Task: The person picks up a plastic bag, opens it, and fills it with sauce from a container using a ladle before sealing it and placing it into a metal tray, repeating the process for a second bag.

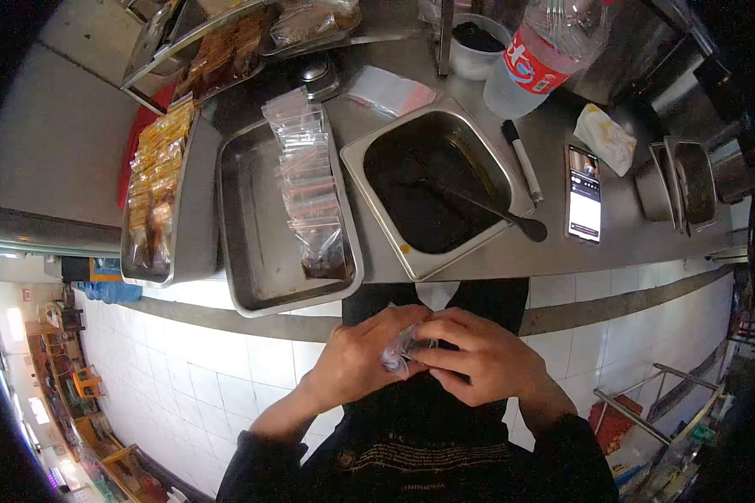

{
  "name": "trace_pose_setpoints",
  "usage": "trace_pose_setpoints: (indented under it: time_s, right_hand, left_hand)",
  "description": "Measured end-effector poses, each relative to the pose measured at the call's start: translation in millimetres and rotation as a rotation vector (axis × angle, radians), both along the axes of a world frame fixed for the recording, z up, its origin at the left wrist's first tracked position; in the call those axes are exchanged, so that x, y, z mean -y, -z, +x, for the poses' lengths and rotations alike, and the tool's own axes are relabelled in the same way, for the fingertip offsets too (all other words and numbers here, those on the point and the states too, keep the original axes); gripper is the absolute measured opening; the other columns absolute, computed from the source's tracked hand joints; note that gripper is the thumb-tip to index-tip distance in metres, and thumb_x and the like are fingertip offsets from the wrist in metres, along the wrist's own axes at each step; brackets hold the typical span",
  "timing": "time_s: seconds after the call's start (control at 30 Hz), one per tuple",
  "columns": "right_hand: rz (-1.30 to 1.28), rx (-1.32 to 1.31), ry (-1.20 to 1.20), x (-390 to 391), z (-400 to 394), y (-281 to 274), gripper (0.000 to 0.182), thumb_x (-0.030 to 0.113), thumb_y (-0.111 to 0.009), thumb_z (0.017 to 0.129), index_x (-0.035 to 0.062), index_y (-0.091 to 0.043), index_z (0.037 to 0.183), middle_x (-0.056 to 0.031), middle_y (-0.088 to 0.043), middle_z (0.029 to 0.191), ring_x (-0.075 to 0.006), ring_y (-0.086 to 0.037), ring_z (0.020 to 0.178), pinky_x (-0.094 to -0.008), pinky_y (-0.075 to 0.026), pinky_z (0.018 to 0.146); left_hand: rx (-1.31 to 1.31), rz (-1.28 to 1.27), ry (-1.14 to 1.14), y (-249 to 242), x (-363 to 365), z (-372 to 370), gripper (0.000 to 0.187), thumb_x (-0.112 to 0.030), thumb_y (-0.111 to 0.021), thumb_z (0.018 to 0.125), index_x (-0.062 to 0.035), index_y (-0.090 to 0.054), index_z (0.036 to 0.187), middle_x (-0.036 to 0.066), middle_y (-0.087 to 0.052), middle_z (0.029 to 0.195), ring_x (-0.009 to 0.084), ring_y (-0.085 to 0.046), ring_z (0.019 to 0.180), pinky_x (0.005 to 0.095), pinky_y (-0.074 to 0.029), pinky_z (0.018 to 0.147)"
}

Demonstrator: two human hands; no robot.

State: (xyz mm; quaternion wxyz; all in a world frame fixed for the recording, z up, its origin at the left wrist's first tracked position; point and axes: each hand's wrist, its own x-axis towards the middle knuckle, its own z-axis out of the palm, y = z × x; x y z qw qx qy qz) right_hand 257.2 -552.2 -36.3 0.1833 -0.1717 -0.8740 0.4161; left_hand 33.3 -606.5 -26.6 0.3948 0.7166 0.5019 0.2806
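Observation:
My left hand and my right hand meet in front of my body, just below the counter's edge. Between them is a small clear plastic bag, crumpled, with the fingers of both hands closed on it. Beyond the hands, a square steel pan holds dark liquid and a dark spoon whose end rests over the rim. Left of it, a shallow steel tray carries a row of overlapping filled zip bags.
A deep steel container with orange-filled bags stands at the left. Flat empty bags, a marker, a phone, a large bottle, a white tub, a crumpled tissue and small steel containers lie around the pan.

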Motion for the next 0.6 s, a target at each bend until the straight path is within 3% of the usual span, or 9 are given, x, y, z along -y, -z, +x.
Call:
trace_pose_setpoints:
  time_s: [0.13,0.33,0.43,0.47,0.53,0.6]
  right_hand:
    - [-0.072,0.053,0.026,6.2,-0.8,-7.2,0.042,0.020,-0.072,0.086,0.0022,-0.060,0.122,-0.0166,-0.060,0.118,-0.0340,-0.064,0.106,-0.0434,-0.056,0.087]
    - [-0.146,0.204,0.043,8.6,-11.7,-6.4,0.042,0.027,-0.073,0.086,0.0020,-0.058,0.116,-0.0161,-0.064,0.114,-0.0324,-0.069,0.096,-0.0436,-0.058,0.080]
    - [-0.034,-0.081,0.146,10.6,-10.7,-9.2,0.032,0.021,-0.073,0.087,0.0026,-0.058,0.109,-0.0147,-0.064,0.105,-0.0269,-0.069,0.081,-0.0373,-0.058,0.069]
    - [-0.111,-0.156,0.320,15.8,-3.1,-7.7,0.031,0.018,-0.072,0.087,0.0028,-0.058,0.111,-0.0127,-0.064,0.102,-0.0229,-0.066,0.077,-0.0344,-0.056,0.065]
    - [-0.263,-0.311,0.660,24.2,16.8,0.3,0.031,0.011,-0.071,0.087,0.0031,-0.058,0.114,-0.0087,-0.063,0.095,-0.0149,-0.060,0.069,-0.0288,-0.051,0.056]
    - [-0.313,-0.612,1.152,8.4,9.8,16.9,0.036,0.005,-0.069,0.085,0.0034,-0.059,0.119,-0.0025,-0.060,0.086,-0.0054,-0.049,0.063,-0.0209,-0.041,0.050]
  left_hand:
    - [-0.039,0.085,-0.041,7.5,4.2,4.8,0.057,-0.011,-0.083,0.073,-0.0032,-0.057,0.124,0.012,-0.064,0.124,0.0306,-0.071,0.099,0.0367,-0.061,0.076]
    - [-0.073,0.010,-0.073,10.5,7.3,7.8,0.055,-0.010,-0.082,0.074,-0.0052,-0.058,0.124,0.012,-0.067,0.118,0.0292,-0.072,0.093,0.0360,-0.061,0.073]
    - [-0.010,0.044,-0.115,9.8,7.2,4.6,0.056,-0.012,-0.083,0.074,-0.0062,-0.059,0.124,0.012,-0.068,0.118,0.0276,-0.073,0.090,0.0336,-0.061,0.073]
    - [0.024,0.082,-0.133,10.5,7.3,3.1,0.056,-0.012,-0.084,0.074,-0.0066,-0.059,0.123,0.012,-0.068,0.118,0.0270,-0.073,0.089,0.0326,-0.060,0.072]
    - [0.086,0.041,-0.206,-5.8,8.8,0.5,0.059,-0.015,-0.088,0.071,-0.0052,-0.061,0.122,0.013,-0.066,0.123,0.0252,-0.070,0.102,0.0335,-0.058,0.082]
    - [0.182,0.122,-0.232,-12.7,6.7,-7.2,0.062,-0.016,-0.090,0.068,-0.0045,-0.062,0.122,0.014,-0.065,0.125,0.0254,-0.066,0.110,0.0355,-0.055,0.088]
